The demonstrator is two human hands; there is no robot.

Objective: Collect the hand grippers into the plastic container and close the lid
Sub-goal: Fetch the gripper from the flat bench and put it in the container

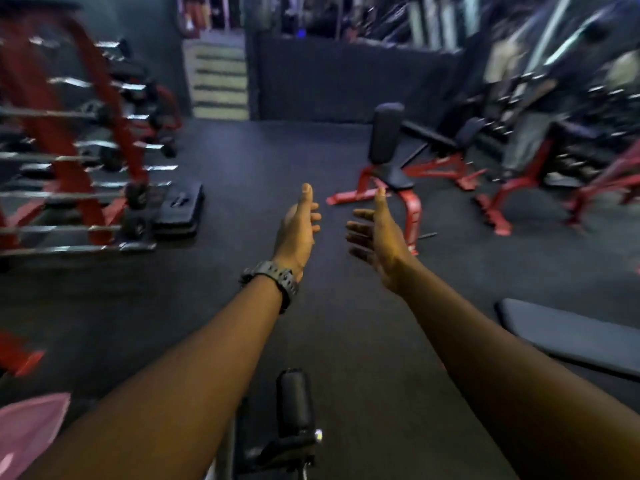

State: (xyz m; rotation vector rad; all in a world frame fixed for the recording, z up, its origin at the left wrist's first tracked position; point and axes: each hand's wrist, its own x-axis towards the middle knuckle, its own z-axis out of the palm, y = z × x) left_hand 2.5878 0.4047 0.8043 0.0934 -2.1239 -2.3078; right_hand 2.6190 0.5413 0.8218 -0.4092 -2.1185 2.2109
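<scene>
Both arms stretch out in front of me over the dark gym floor. My left hand (298, 226), with a black watch on its wrist, is open, palm turned inward and fingers apart. My right hand (375, 233) faces it, also open and holding nothing. A gap of about a hand's width lies between them. No hand gripper shows in this blurred view. A pink, translucent plastic thing (29, 433) sits at the bottom left corner; I cannot tell whether it is the container.
A red rack of barbells (79, 150) fills the left side. A red-framed seat (389, 161) stands just beyond my hands, more benches behind it on the right. A black bench pad (568, 336) lies at the right, a padded roller (294, 400) below my arms. Steps (220, 81) rise at the back.
</scene>
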